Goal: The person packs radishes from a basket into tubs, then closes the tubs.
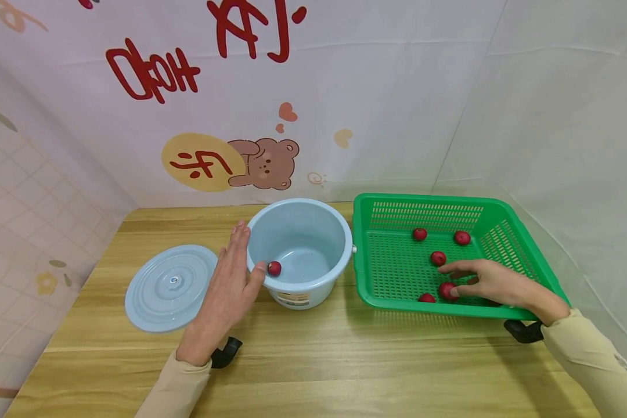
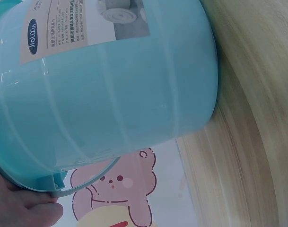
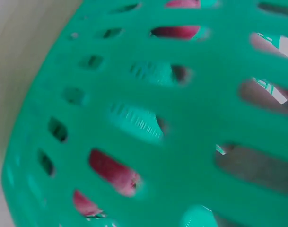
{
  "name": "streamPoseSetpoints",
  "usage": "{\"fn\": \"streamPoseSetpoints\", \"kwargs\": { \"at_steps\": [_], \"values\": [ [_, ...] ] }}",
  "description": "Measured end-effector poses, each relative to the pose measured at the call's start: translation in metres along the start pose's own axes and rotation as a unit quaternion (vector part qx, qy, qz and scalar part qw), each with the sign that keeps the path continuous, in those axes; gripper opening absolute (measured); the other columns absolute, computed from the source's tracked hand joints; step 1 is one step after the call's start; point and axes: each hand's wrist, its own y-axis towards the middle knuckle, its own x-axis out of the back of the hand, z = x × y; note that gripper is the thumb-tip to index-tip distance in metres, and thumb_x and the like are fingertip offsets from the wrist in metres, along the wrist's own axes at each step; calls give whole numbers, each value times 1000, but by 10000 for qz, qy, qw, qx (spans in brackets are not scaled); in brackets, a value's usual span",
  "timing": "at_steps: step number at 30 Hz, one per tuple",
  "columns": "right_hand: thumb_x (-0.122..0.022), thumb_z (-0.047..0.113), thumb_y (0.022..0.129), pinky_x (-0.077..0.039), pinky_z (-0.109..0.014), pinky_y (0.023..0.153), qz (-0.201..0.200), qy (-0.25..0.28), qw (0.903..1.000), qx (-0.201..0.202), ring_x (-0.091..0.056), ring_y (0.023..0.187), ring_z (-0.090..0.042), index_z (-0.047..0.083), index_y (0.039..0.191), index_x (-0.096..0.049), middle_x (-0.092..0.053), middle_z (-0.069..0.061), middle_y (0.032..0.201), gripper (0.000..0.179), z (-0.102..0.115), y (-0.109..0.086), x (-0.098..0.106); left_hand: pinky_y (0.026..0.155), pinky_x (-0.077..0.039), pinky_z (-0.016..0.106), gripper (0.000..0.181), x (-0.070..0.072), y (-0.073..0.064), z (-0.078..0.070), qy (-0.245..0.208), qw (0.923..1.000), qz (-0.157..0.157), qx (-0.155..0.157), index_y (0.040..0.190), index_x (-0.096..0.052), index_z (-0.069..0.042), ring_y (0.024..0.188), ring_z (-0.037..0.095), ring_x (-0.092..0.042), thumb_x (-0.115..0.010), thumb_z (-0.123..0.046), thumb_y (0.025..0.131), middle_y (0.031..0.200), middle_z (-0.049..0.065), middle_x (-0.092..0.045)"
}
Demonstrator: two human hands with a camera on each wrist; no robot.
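Lying toward six o'clock in the green basket [image 1: 392, 255], a red fruit [image 1: 445, 290] meets the right hand's [image 1: 485, 283] thumb, fingers parted above. At nine o'clock, the straight-fingered left hand [image 1: 226, 293] touches the blue bucket's [image 1: 298, 227] rim; farther out, a lid [image 1: 167, 293].

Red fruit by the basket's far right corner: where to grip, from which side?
Pinch the fruit across its widest part, probably from above. It looks round, so opposed contact should hold; the basket is open-topped, with walls close behind and to the right, making a side approach tighter there.
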Motion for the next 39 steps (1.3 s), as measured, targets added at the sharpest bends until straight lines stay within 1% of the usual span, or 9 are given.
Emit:
{"fn": "streamPoseSetpoints", "kwargs": {
  "at_steps": [7,15,17,21,24,27,30,35,39],
  "values": [
    [-73,21,97,-56,-28,85,287,123,9994,138,-64,120,-37,2,141,-62,-66,-15,135,49,-4,2,-2,121,-18,66,72,0,0,0,2,10000,41,30,163,-21,1,159,29,-11,-47,-34,106,173,12,-14],
    [-74,16,95,-57,-27,83,473,81,9987,150,-67,117,-34,2,137,-65,-67,-15,134,45,-5,3,-4,121,-19,66,72,1,0,-1,-9,10000,41,40,163,-22,1,159,28,-11,-46,-34,106,173,10,-14],
    [-74,16,95,-57,-27,82,479,24,9987,160,-68,115,-29,3,136,-66,-68,-13,133,44,-6,3,-4,121,-19,66,71,1,0,-1,-7,10000,41,37,163,-22,1,159,28,-11,-47,-34,106,173,11,-14],
    [-73,14,95,-54,-25,75,485,-49,9986,194,-66,95,-13,4,134,-68,-70,-9,127,40,-7,4,-4,121,-19,67,71,1,0,-1,1,10000,47,39,163,-22,1,159,28,-11,-47,-34,106,173,12,-15],
    [-73,14,96,-54,-25,74,471,-43,9985,264,-65,91,-8,5,132,-69,-72,-6,122,37,-7,4,-4,120,-19,67,71,0,0,0,-4,10000,52,37,163,-21,1,159,29,-11,-47,-34,106,172,13,-15],
    [-73,15,97,-57,-26,78,444,11,9985,328,-69,100,-11,5,130,-69,-72,-4,120,35,-8,3,-4,120,-19,67,72,0,0,0,-9,10000,38,26,163,-21,0,159,29,-11,-47,-34,106,172,13,-16],
    [-73,16,96,-57,-26,76,382,96,9989,265,-69,98,-12,4,130,-68,-72,-2,117,35,-7,2,-4,120,-19,67,72,0,0,0,-18,10000,23,14,163,-22,0,159,28,-11,-47,-34,106,172,13,-15],
    [-74,14,95,-57,-26,77,34,117,9999,120,-68,100,-11,7,131,-68,-71,-1,118,36,-6,-2,-3,120,-19,68,72,0,0,0,-27,10000,-5,-9,163,-22,1,159,28,-11,-48,-33,105,173,12,-15],
    [-74,16,96,-58,-26,78,-277,118,9994,168,-69,102,-10,10,131,-68,-70,-2,121,36,-4,-8,0,120,-20,68,72,0,0,1,-43,10000,-12,-21,163,-22,1,159,29,-11,-48,-33,105,172,13,-15]
  ]
}}
